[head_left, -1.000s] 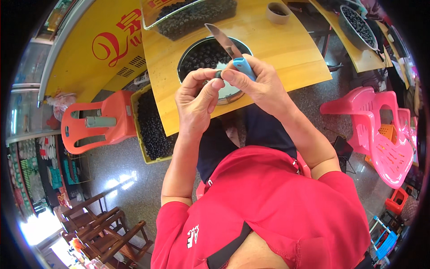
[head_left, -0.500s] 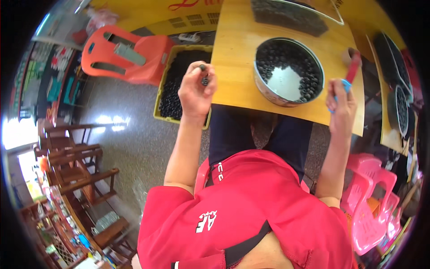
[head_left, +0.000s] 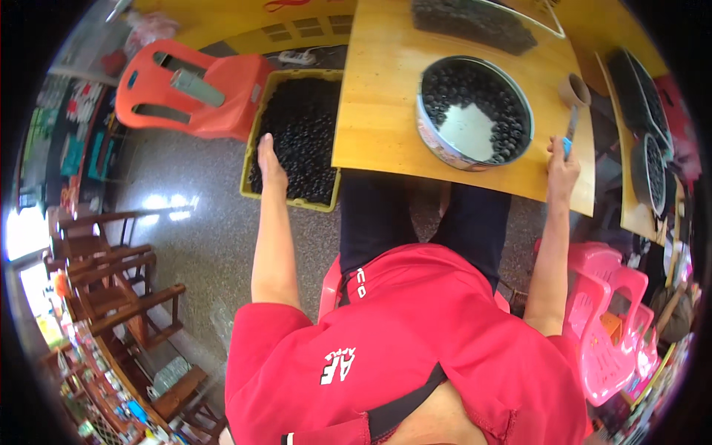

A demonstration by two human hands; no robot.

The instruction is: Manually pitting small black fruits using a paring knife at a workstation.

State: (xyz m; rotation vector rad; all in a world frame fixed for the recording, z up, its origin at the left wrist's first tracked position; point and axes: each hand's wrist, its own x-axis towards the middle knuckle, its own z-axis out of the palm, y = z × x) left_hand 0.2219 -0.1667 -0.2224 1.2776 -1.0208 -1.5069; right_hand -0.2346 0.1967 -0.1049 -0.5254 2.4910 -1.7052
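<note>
My left hand (head_left: 271,167) reaches over the left edge of a yellow crate (head_left: 251,163) filled with small dark round fruits (head_left: 305,141). Its fingers are stretched out, and I see nothing held in them. My right hand (head_left: 562,172) is closed round the blue handle of a knife (head_left: 572,127) whose narrow blade points away from me. This hand is over the right part of the wooden table (head_left: 378,96). Between my hands stands a round tin (head_left: 454,153) with more dark round fruits piled around its inner side; part of its pale bottom shows.
A small brown cup (head_left: 575,90) stands beyond the knife tip. A clear-sided box (head_left: 475,24) is at the table's far side. An orange chair (head_left: 230,81) holds a greenish cylinder. At the right are a dark container (head_left: 644,96), a round pan and pink chairs (head_left: 604,326).
My left hand has moved left from the table edge to the crate; the small dark pieces in its fingers no longer show. The knife in my right hand has turned and come lower.
</note>
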